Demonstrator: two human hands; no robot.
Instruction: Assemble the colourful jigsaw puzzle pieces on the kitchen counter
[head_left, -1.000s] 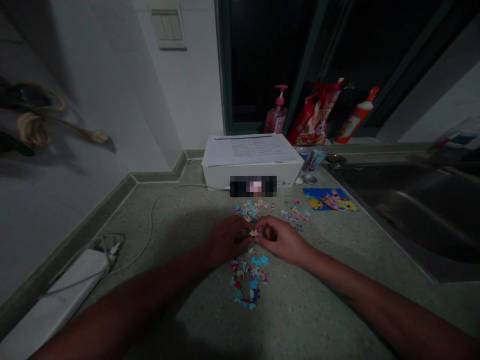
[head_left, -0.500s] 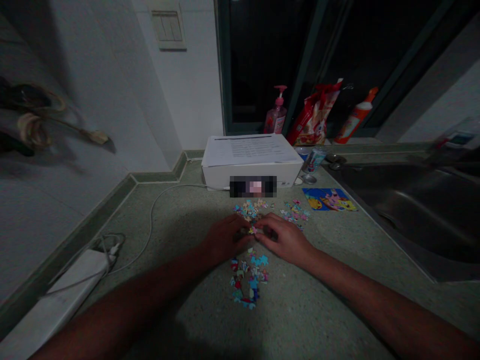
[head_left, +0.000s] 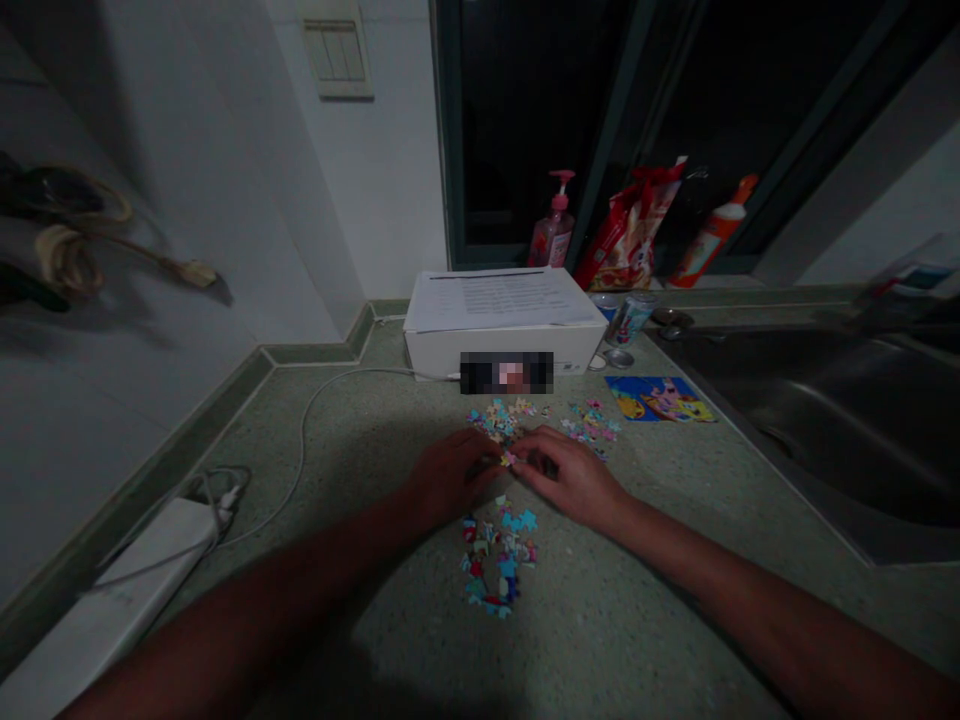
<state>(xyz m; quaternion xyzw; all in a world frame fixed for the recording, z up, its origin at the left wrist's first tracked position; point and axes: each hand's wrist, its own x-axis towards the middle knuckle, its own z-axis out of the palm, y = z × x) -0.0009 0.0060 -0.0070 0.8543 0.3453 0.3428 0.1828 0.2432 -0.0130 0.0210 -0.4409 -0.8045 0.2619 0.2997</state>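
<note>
Slightly nearer the white box [head_left: 504,338] than a moment ago, your right hand [head_left: 571,482] has crept forward, and the small pale jigsaw piece [head_left: 508,459] has shifted with it. Your left hand [head_left: 450,478] is there too, with both hands together and their fingertips meeting around the piece. Shadow hides whether either hand is actually pinching it, so that can't be told.

The piece sits on or just above the worktop [head_left: 615,610], straight in front of the box. It should be very light, stiff and thin, with a fragile tab, so take it by its edges, as a flat piece could slide or flip.

Two loose clusters of jigsaw pieces [head_left: 495,421] [head_left: 592,427] lie close in front of the box, and a third cluster of jigsaw pieces [head_left: 499,560] lies farther from it, just beyond your wrists. A cartoon picture card [head_left: 660,398] lies front-right of the box, near the edge of the steel sink [head_left: 795,430]. Open worktop remains left of the box, though a white cable [head_left: 302,450] crosses it.
</note>
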